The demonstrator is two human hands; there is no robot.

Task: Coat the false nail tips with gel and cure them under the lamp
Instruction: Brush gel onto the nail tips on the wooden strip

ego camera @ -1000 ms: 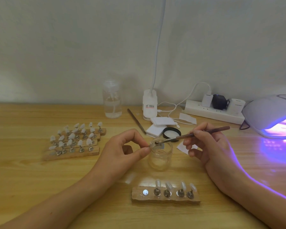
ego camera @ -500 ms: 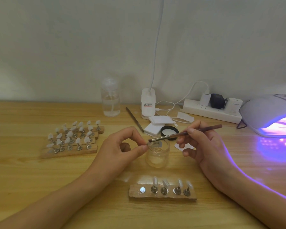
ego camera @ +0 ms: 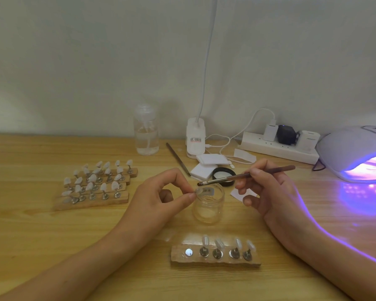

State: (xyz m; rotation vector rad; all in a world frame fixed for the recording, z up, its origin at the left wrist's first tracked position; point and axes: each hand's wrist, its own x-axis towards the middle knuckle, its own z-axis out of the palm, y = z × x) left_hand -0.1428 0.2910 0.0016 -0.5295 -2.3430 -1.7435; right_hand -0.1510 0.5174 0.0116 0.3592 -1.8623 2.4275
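The left hand (ego camera: 161, 196) pinches a nail tip (ego camera: 202, 190) between thumb and forefinger, just over the mouth of the glass jar (ego camera: 207, 211). The right hand (ego camera: 271, 192) grips a brush (ego camera: 245, 175) like a pen, its bristles just above the tip. Four more tips stand on the wooden block (ego camera: 215, 262) in front of the jar, and the lamp (ego camera: 354, 153) glows purple at the far right

From the jar (ego camera: 207, 205): open table (ego camera: 41, 246) at seven to eight, and a clear lane at three under the lamp (ego camera: 356, 153). A block (ego camera: 215, 260) bars six and stands (ego camera: 91, 202) bar ten. Twelve's crowded: bottle (ego camera: 146, 135), pads (ego camera: 204, 170), lid (ego camera: 224, 175), power strip (ego camera: 278, 151).
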